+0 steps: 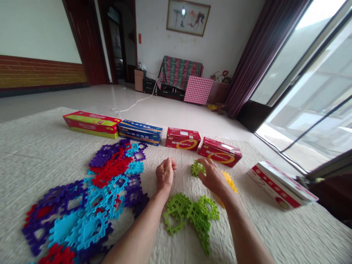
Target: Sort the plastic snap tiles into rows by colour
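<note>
Lying at left side of your right hand (213,177), small green piece (197,168) sits near far edge of cream cover (261,220), before red boxes (183,137); no clear long axis. Right grip curves round piece's side; can't tell if pinching. Your left hand (165,173), farther off, curls into fist, no piece showing.

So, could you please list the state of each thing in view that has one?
Left hand: curled, contents hidden.
Right hand: at far green plastic, grip unclear.
Green pile: spread, overlapping pieces.
Multicoloured pile: heaped, overlapping.
Curtain: drawn aside.
Blue box: looks closed.
Checked cloth: draped.
</note>
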The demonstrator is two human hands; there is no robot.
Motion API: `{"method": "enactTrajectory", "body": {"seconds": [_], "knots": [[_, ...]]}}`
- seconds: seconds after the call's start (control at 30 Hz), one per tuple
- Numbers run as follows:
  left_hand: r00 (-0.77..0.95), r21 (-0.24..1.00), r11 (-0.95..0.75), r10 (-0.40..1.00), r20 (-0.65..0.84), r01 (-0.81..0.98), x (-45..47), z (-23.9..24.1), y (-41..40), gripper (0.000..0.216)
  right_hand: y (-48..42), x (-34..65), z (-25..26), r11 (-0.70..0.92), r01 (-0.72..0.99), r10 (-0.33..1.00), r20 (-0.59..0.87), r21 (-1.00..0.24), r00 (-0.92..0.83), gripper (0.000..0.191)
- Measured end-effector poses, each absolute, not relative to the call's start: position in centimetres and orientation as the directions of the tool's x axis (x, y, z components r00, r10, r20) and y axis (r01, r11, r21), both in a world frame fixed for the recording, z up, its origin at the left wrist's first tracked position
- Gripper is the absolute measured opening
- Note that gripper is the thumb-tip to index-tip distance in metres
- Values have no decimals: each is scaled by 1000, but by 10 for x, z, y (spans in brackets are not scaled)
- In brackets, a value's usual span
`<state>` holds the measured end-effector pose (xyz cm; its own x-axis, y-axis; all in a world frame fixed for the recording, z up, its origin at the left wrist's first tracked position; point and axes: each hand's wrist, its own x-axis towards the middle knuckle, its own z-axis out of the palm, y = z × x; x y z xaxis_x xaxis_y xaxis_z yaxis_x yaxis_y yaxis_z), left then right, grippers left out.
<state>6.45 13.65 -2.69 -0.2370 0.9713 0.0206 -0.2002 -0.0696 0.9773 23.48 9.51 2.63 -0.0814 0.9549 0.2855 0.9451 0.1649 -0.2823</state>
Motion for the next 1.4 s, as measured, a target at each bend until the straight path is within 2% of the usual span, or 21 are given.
{"method": "enactTrajectory", "body": {"seconds": [0.13,0.27,0.37,0.5,0.67,0.9,1.03,1.17,1.3,1.4], "knots": [[-235,977,-68,972,20,-200,65,-29,137,42,98,243,14,138,951,969,236,-278,-71,46],[-235,977,-71,972,22,-201,65,-30,139,41,93,237,17,186,939,952,290,-290,-99,50],[-230,978,-71,973,24,-196,65,-30,139,40,84,231,30,209,922,951,287,-326,-114,43],[-232,980,-58,973,13,-189,64,-28,139,39,62,230,47,205,910,976,143,-360,-164,35],[-228,982,-63,973,22,-176,65,-29,139,37,25,235,56,220,896,964,-58,-385,-261,45],[-228,986,-87,972,54,-141,66,-32,140,38,7,227,48,94,939,976,-157,-330,-153,49],[-220,986,-94,973,62,-140,66,-32,139,39,9,227,50,119,924,979,-112,-365,-170,48],[-214,986,-93,975,62,-139,65,-32,139,38,22,224,50,214,862,977,89,-460,-195,54],[-221,987,-88,974,57,-132,65,-30,138,38,41,214,31,322,756,942,276,-569,-193,41],[-222,986,-92,973,60,-136,66,-30,139,39,48,211,15,342,767,929,319,-543,-189,33]]}}
